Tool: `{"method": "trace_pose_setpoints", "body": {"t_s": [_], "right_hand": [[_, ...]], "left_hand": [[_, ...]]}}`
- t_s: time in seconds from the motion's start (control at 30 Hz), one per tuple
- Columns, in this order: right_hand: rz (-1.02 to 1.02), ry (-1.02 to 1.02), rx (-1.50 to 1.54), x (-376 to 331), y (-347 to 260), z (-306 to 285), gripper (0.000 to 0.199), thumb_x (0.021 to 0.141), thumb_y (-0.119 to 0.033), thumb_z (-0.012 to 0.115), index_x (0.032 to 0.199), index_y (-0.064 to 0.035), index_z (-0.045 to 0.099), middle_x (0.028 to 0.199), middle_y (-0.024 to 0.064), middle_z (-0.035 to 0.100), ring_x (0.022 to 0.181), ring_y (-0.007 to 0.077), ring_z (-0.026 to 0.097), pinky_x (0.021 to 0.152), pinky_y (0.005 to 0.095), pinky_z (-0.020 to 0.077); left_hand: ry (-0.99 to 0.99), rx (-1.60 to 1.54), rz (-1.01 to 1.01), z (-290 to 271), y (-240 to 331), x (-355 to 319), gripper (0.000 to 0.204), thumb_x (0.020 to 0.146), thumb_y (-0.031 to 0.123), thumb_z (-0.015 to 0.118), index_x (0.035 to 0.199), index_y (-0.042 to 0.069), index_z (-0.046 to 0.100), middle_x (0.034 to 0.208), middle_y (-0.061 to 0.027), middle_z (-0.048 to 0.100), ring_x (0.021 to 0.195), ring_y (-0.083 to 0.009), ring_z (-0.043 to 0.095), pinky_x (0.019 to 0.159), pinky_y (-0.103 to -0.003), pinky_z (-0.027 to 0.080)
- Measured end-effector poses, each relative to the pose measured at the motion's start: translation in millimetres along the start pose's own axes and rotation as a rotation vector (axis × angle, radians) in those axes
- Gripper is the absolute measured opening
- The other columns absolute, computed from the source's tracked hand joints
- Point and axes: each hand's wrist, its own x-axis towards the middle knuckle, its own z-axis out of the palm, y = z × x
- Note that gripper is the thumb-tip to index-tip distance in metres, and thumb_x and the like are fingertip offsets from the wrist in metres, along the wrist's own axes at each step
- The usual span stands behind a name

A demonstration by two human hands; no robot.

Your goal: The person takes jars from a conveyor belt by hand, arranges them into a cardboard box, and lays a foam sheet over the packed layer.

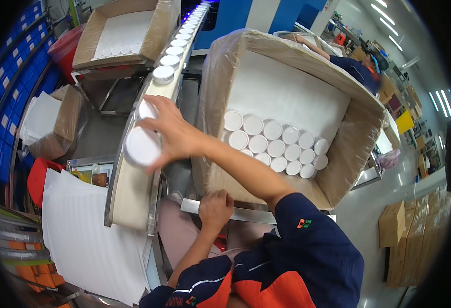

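My right hand point(173, 131) reaches across to the conveyor belt point(129, 205), closed around a white round lidded jar point(142, 146), thumb on its near side. A second white jar point(146, 110) sits just beyond, between the same hand's fingers. More white jars point(163, 74) stand in a line along the belt toward the far end. Down at the near edge of a large carton, my left hand point(215, 208) is curled over a pale metal bar point(246, 213). Inside the plastic-lined carton point(356, 136), rows of white jars point(275, 148) lie against the near side, on a white sheet.
Beyond the belt, another lined carton point(89, 49) with jars rests on a metal stand. White sheets point(89, 231) are stacked left of the belt, near a red stool point(39, 179). Blue bins point(10, 97) line the left; a co-worker point(361, 72) bends over at right.
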Motion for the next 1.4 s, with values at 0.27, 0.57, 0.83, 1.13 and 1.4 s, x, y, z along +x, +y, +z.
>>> {"method": "trace_pose_setpoints", "body": {"t_s": [0.27, 0.57, 0.83, 1.13, 1.4], "right_hand": [[0.438, 0.488, -0.756, -184.0, -10.0, -163.0, 0.096, 0.044, -0.056, 0.095, 0.124, -0.0126, 0.066, 0.151, 0.0274, 0.031, 0.142, 0.0451, 0.029, 0.114, 0.0563, 0.0292], [1.305, 0.723, -1.083, -368.8, 123.2, -265.7, 0.1, 0.056, -0.066, 0.088, 0.133, -0.0088, 0.06, 0.155, 0.0348, 0.023, 0.14, 0.055, 0.023, 0.111, 0.0667, 0.0273], [1.406, 0.613, -1.125, -385.9, 131.6, -250.6, 0.102, 0.063, -0.071, 0.082, 0.142, -0.0145, 0.051, 0.154, 0.0329, 0.029, 0.14, 0.0577, 0.024, 0.104, 0.0716, 0.0309], [0.48, 0.718, -0.654, -226.5, 65.0, -173.2, 0.042, 0.085, -0.006, 0.075, 0.124, 0.0015, 0.06, 0.12, 0.0181, 0.066, 0.11, 0.0341, 0.063, 0.096, 0.0412, 0.05], [-0.074, 0.122, -0.462, 12.8, 9.6, -15.1, 0.048, 0.084, -0.034, 0.074, 0.122, -0.0063, 0.062, 0.141, 0.0186, 0.053, 0.126, 0.0355, 0.051, 0.101, 0.053, 0.0401]], "left_hand": [[-0.052, 0.047, -0.02, 2.7, 2.7, 3.0, 0.013, 0.087, 0.02, 0.065, 0.08, 0.009, 0.065, 0.079, -0.0102, 0.068, 0.074, -0.0313, 0.064, 0.068, -0.045, 0.05], [-0.06, 0.044, -0.071, 0.9, 8.5, 4.9, 0.012, 0.085, 0.018, 0.067, 0.078, 0.008, 0.064, 0.075, -0.0085, 0.066, 0.074, -0.0318, 0.063, 0.069, -0.045, 0.049], [-0.06, 0.034, -0.098, -0.1, 11.7, 6.0, 0.012, 0.085, 0.017, 0.067, 0.077, 0.008, 0.063, 0.073, -0.0087, 0.065, 0.073, -0.0325, 0.063, 0.067, -0.045, 0.049], [0.015, 0.038, -0.046, 2.2, 5.7, 7.2, 0.013, 0.083, 0.018, 0.068, 0.076, 0.008, 0.063, 0.071, -0.01, 0.064, 0.071, -0.0321, 0.063, 0.067, -0.045, 0.049], [0.019, 0.011, -0.047, -0.3, 0.3, 2.4, 0.016, 0.083, 0.017, 0.065, 0.073, 0.006, 0.06, 0.073, -0.0115, 0.066, 0.075, -0.0305, 0.065, 0.07, -0.044, 0.052]]}}
